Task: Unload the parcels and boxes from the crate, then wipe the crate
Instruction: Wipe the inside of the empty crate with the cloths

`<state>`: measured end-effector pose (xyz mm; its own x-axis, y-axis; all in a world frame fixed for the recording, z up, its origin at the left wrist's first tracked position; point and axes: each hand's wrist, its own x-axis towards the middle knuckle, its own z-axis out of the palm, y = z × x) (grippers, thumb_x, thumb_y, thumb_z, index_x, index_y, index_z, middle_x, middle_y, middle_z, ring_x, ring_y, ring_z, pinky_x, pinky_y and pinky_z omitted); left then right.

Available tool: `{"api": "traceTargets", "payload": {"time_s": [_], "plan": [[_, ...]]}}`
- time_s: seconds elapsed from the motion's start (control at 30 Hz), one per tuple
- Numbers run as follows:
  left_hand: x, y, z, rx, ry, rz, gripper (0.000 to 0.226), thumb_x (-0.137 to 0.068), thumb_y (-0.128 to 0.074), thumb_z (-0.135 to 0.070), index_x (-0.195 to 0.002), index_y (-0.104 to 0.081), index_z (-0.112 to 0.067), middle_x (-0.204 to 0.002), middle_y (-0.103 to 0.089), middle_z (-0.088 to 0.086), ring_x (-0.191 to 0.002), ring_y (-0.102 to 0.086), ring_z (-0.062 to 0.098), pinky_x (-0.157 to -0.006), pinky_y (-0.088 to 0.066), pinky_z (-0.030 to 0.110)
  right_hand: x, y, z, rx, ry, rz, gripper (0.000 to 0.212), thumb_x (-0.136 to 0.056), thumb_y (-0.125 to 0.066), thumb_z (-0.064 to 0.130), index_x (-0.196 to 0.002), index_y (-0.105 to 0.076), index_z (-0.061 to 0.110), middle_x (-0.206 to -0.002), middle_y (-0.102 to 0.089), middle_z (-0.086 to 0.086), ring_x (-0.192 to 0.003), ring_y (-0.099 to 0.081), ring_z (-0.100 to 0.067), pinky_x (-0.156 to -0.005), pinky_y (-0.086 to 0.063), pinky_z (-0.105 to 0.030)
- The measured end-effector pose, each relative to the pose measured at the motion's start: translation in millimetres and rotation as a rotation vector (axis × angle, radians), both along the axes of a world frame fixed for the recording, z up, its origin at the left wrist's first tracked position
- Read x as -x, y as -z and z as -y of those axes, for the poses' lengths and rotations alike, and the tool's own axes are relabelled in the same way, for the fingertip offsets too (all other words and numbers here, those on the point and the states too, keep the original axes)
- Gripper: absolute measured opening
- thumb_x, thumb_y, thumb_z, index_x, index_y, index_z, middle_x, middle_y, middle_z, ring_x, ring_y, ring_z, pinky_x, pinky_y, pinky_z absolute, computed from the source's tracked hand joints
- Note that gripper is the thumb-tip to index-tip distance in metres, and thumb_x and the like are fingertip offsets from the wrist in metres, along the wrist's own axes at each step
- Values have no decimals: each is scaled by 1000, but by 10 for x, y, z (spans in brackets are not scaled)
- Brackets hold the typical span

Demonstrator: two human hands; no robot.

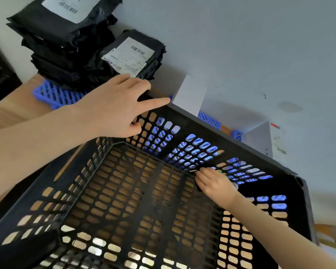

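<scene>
From the head camera, the black perforated plastic crate (144, 200) sits on a light wooden table (14, 111) with nothing inside it but the right hand (215, 183), whose fingers are closed on a small dark cloth (198, 186) pressed against the floor of the crate at the foot of its far wall. The left hand (114, 109) rests on the crate's far rim, fingers spread open and holding nothing. Beyond the rim, black plastic mailer parcels with white labels (70, 45) are stacked on a blue slatted plastic pallet (54, 94), and two white cardboard boxes (190, 94) stand against the pale wall (241, 45).
</scene>
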<state>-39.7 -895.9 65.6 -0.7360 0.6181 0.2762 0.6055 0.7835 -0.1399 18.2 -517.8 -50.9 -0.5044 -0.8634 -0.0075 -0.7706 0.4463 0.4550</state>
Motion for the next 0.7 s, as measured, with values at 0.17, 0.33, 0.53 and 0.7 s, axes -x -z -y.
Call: {"api": "traceTargets", "payload": {"time_s": [0.17, 0.33, 0.53, 0.7], "plan": [[41, 56, 9, -3, 2, -11, 74, -81, -57, -40, -150, -36, -27, -130, -50, 20, -116, -52, 37, -103, -38, 51, 7, 379, 115, -177, 14, 123, 37, -90, -39, 9, -80, -74, 8, -88, -70, -8, -83, -66, -26, -81, -54, -33], [28, 8, -12, -3, -19, 6, 71, -80, -38, -47, -149, -37, -29, -128, -50, 19, -113, -52, 36, -101, -39, 51, -33, -200, -6, -55, 51, 109, 30, -89, -44, 7, -92, -74, 4, -102, -70, -13, -94, -66, -29, -89, -52, -37], [0, -30, -27, 13, -16, 17, 78, -76, -71, -37, -147, -42, -27, -126, -52, 21, -112, -54, 39, -99, -41, 54, -261, -1331, -247, 38, 146, -57, 35, -89, -41, 7, -109, -69, 1, -115, -67, -14, -107, -63, -30, -104, -39, -38], [-1, -44, -28, 13, -23, 15, 77, -76, -69, -39, -147, -42, -27, -127, -53, 20, -114, -54, 38, -100, -41, 54, -237, -1187, -205, 72, 123, -85, 30, -93, -43, 5, -104, -71, 0, -110, -68, -15, -105, -64, -30, -102, -42, -38]]}}
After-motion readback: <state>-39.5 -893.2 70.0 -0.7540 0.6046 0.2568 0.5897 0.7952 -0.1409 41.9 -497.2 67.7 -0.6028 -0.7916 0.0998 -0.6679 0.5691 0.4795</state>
